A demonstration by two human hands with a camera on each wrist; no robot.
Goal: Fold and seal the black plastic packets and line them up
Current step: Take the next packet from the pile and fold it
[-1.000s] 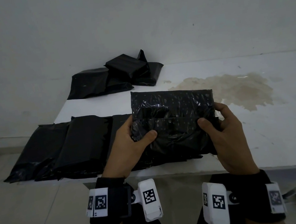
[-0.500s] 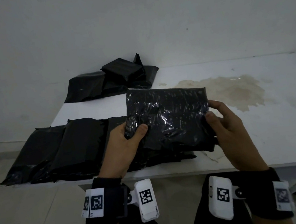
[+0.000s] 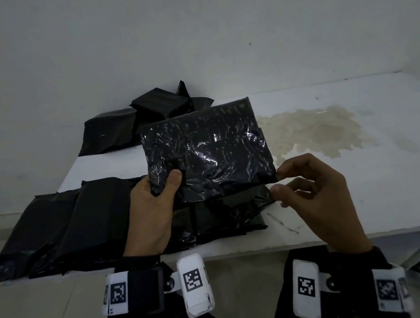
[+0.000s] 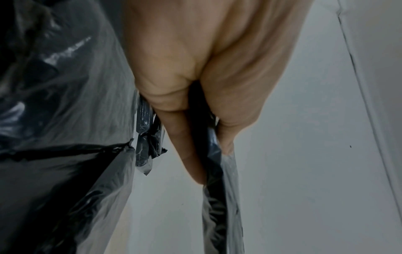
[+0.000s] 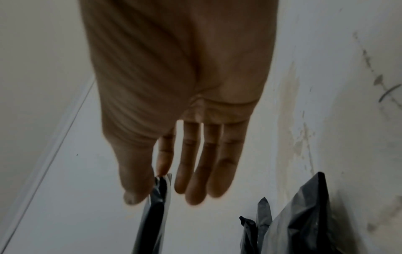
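Left hand (image 3: 153, 208) grips the lower-left corner of a black plastic packet (image 3: 208, 153), thumb on the glossy face, fingers curled behind; the left wrist view confirms plastic clamped between thumb and fingers. Right hand (image 3: 314, 192) pinches the packet's lower-right corner between thumb and forefinger, the other fingers loose and extended. We read the packet as held up off the worktop (image 3: 371, 189), tilted, roughly at the centre of the head view.

Progress, as far as we can judge: a row of flat black packets (image 3: 77, 227) lies along the near edge of the worktop from 9 o'clock toward the hands, overlapping side by side. We take these as finished and lined up. More black plastic sits directly under the held packet; we cannot tell whether it belongs to the row. At 12 o'clock, by the wall, a loose heap of black packets (image 3: 143, 119) appears still to be handled. Whether the held packet is sealed we cannot tell.

A brownish stain (image 3: 316, 129) marks the worktop at 2 o'clock.
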